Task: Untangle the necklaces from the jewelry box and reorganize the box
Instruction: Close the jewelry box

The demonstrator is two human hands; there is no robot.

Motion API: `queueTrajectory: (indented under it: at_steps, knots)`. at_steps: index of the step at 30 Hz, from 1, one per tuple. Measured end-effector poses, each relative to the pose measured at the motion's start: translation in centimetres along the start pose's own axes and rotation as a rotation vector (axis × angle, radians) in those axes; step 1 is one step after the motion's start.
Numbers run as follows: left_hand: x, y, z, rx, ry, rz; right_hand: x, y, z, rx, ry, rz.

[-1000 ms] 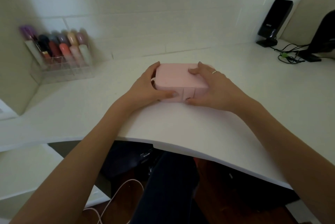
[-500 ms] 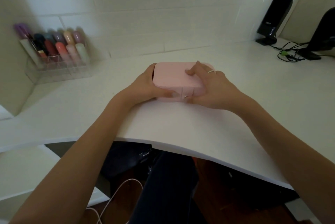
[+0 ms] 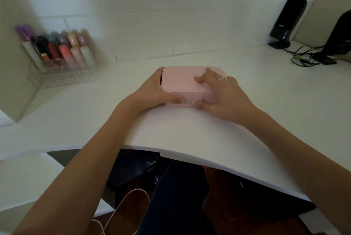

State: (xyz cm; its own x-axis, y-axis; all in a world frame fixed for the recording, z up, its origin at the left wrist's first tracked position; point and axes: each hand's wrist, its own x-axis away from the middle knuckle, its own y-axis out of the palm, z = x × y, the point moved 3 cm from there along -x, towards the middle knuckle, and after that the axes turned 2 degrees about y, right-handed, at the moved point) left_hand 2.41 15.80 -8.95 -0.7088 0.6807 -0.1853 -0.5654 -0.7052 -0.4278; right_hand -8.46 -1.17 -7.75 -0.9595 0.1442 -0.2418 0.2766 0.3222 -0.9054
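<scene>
Resting between both hands on the white desk, the pink jewelry box sits closed, its lid down and a seam visible along the front face. The left hand wraps the box's left end, fingers curled behind the far corner and the thumb laid along the lower front edge. The right hand grips the right end: its fingers bend over the lid with the tips pressing on the top surface, while the thumb meets the front face near the small clasp area. A thin ring shows on one finger of that hand. No necklaces can be seen, since the box is shut. Well off beyond the left hand, against the wall, a clear organizer holds a row of lipsticks, blurred. Far beyond the right hand, in the corner, stands a black speaker, with a tangle of black cables just beside it. Below the desk edge, nearer than both forearms, a pale cord loops beside a dark trouser leg.
</scene>
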Motion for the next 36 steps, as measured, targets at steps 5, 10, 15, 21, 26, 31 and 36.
queueTrajectory:
  at_steps: [5,10,15,21,26,31,36]
  knots:
    - [0.0,-0.1,-0.1,-0.005,-0.015,0.043,-0.6,0.0,0.3,-0.036,0.013,-0.107]
    - [-0.1,0.0,-0.4,0.023,-0.002,0.023,-0.5,0.2,0.0,-0.091,-0.011,0.015]
    - [-0.3,-0.1,-0.7,0.027,-0.001,0.029,-0.2,0.7,0.2,-0.041,0.008,0.049]
    - [0.0,-0.2,-0.6,-0.02,-0.036,0.08,-0.7,0.4,0.4,-0.105,-0.066,0.048]
    - [-0.3,-0.7,-1.0,0.04,-0.083,0.161,-0.4,0.3,-0.4,0.087,-0.189,0.302]
    - [-0.1,-0.8,-0.8,0.026,-0.087,0.195,-0.6,0.2,0.6,0.018,-0.344,0.275]
    - [-0.1,-1.3,-0.8,0.001,-0.054,0.222,-1.1,1.0,0.8,-0.388,-0.129,0.203]
